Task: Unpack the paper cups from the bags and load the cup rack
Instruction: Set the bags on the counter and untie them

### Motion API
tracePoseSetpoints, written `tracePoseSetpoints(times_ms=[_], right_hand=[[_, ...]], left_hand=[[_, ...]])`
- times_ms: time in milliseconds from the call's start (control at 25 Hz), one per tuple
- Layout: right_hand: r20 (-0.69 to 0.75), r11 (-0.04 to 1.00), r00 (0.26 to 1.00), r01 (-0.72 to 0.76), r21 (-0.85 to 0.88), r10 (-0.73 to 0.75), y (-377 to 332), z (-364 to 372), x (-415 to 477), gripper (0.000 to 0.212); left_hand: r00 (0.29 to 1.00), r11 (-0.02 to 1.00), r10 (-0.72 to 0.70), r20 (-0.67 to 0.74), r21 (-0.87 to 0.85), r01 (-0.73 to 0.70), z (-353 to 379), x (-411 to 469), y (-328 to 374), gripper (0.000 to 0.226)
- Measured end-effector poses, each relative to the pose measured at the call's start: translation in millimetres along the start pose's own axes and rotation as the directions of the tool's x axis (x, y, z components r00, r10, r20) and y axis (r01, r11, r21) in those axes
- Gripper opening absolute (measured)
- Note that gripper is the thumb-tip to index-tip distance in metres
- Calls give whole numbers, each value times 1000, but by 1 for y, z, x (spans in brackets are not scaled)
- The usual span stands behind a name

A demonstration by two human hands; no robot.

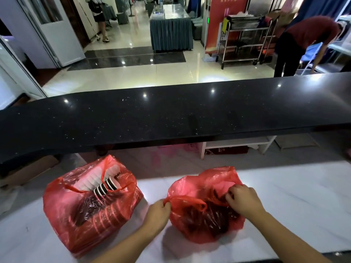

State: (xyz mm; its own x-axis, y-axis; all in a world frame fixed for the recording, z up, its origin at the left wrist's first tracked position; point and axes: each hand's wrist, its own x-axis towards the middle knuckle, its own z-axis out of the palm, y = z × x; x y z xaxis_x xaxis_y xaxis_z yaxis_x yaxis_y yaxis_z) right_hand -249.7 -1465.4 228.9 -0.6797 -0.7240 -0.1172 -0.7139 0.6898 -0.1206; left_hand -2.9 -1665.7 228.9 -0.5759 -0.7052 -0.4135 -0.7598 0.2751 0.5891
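A: Left hand (158, 213)?
B: Curled tight on the handle loop (187, 200) of the red plastic bag (201, 226) just to its right, gripping, back of the hand up.
A: Right hand (242, 201)?
B: Fingers bent into the crumpled mouth of the same bag, pinching red film at its far right edge.
A: Contents there?
B: Dark ribbed shapes between the two hands, seen through the plastic. Too veiled to name with certainty.
A: Paper cups?
B: Well to the left of the left hand, inside a second red plastic bag (85, 221), mouth gaping. Nested stack of dark-and-white striped cups (103, 188), lying tilted. Stack of plain white cups (91, 180) touching it, on the side farther from the hand.
A: Surfaces?
B: White marble counter (294, 205) under both bags and both forearms. Black polished ledge (171, 118), raised, beyond the fingertips.
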Motion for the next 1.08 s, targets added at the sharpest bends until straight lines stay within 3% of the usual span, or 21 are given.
tracePoseSetpoints(times_ms=[40, 120, 160, 240, 280, 320, 360, 400, 440, 520, 560, 600, 680, 760, 840, 880, 960, 1000, 1080], right_hand=[[-52, 999, 998, -21, 24, 22, 5, -6, 2, 37], [-216, 994, 976, 58, 96, -36, 12, -15, 3, 37], [-351, 985, 930, 145, 90, -105, 12, -18, 1, 34], [-565, 944, 785, 329, 33, -253, 2, -29, -1, 22], [-615, 914, 722, 406, 9, -315, -9, -37, -5, 17], [-642, 887, 679, 461, -6, -357, -23, -45, -9, 15], [-646, 874, 662, 485, -17, -380, -37, -51, -11, 15], [-619, 881, 691, 473, -4, -373, -50, -54, -13, 16], [-529, 908, 782, 416, 47, -331, -58, -53, -13, 19], [-114, 960, 991, 102, 259, -74, -64, -47, -13, 22], [142, 942, 989, -79, 325, 33, -64, -41, -14, 18], [279, 929, 957, -172, 327, 79, -63, -34, -15, 18], [252, 933, 957, -218, 286, 146, -61, -24, -20, 27], [68, 927, 974, -227, 299, 217, -64, -26, -27, 22], [-146, 894, 940, -233, 382, 307, -54, -29, -30, 15], [-165, 857, 917, -260, 446, 364, -42, -27, -29, 23], [31, 751, 898, -386, 536, 439, -21, -20, -26, 49], [147, 698, 893, -426, 575, 424, -15, -14, -25, 48], [240, 572, 895, -428, 700, 376, -12, -4, -23, 15]], left_hand=[[999, 994, -5, -39, 106, 9, -7, 1, -2, 18], [998, 871, 69, 10, 487, -65, -18, 0, -9, 58], [977, 805, 205, 62, 558, -204, -22, -4, -8, 78], [824, 689, 544, 156, 477, -545, -33, -15, 13, 92], [753, 654, 642, 148, 407, -638, -32, -15, 27, 91], [713, 649, 694, 101, 342, -680, -30, -17, 44, 84], [757, 726, 652, 53, 244, -643, -27, -15, 60, 75], [844, 831, 535, 44, 150, -535, -27, -10, 78, 64], [921, 913, 380, 79, 129, -388, -25, -4, 92, 56], [969, 936, 168, 182, 280, -215, -19, 4, 108, 45], [971, 911, 128, 204, 364, -197, -16, 7, 110, 40], [972, 884, 118, 205, 423, -197, -14, 10, 110, 33], [977, 891, 127, 174, 413, -189, -8, 12, 109, 35], [977, 902, 174, 122, 379, -208, -1, 10, 109, 70], [957, 834, 254, 141, 470, -290, 9, 5, 111, 93], [948, 787, 267, 173, 529, -318, 15, 5, 108, 96], [936, 702, 274, 222, 619, -352, 23, 6, 101, 82], [935, 682, 285, 212, 640, -354, 25, 12, 98, 69], [931, 714, 318, 182, 600, -361, 20, 25, 96, 39]])
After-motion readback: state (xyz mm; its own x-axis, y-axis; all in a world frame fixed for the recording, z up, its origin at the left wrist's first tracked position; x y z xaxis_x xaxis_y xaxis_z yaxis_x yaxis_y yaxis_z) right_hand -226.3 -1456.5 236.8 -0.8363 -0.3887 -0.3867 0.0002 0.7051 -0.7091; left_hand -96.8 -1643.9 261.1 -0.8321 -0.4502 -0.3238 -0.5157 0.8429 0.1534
